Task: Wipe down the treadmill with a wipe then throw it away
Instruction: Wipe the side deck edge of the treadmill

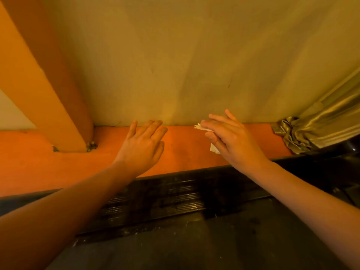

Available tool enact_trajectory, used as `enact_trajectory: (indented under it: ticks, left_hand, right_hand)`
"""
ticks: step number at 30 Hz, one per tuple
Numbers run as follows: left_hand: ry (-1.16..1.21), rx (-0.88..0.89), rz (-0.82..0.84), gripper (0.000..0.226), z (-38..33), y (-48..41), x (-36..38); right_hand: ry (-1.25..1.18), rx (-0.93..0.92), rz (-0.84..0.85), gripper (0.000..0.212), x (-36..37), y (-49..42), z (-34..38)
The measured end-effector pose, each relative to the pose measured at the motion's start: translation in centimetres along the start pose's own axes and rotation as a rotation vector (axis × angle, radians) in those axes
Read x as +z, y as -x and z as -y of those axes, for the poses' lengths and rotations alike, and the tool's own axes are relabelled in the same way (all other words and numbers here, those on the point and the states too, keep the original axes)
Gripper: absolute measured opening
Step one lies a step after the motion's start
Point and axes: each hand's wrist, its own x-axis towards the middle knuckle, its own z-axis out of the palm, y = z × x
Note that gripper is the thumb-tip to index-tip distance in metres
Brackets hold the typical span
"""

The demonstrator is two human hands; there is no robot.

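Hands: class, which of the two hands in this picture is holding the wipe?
The right hand: the white wipe pokes out from under its fingers. The left hand has straight, spread fingers and holds nothing.

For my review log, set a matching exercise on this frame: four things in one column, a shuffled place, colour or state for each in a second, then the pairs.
Column one
1. left hand
2. wipe
3. curtain
4. treadmill

Column two
A. dark, along the bottom of the view
B. white, held in the right hand
C. empty, fingers straight
D. shiny, bunched on the orange floor at far right

Pairs: 1-C, 2-B, 3-D, 4-A
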Motion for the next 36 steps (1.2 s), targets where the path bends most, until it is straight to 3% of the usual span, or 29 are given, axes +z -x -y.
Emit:
enact_trajectory:
  ticks: [20, 28, 32, 36]
  left_hand:
    - [-0.352, -0.045, -0.108, 0.055, 10.3, -6.5, -15.3]
    - [-0.293, -0.276, -0.143, 0.055, 17.9, -1.0, -21.1]
    - [-0.108, -0.451, -0.268, 0.054, 19.3, 4.4, -23.8]
    - [-0.091, -0.586, -0.334, 0.051, 19.4, 11.2, -26.4]
  right_hand:
    - [0.114, -0.168, -0.298, 0.042, 2.1, -16.2, 2.0]
    - [0.039, -0.199, -0.286, 0.038, 2.8, -24.7, 9.2]
    - [-0.076, -0.224, -0.242, 0.035, 2.4, -29.2, 15.2]
    - [-0.198, -0.218, -0.142, 0.037, 2.5, -31.4, 21.2]
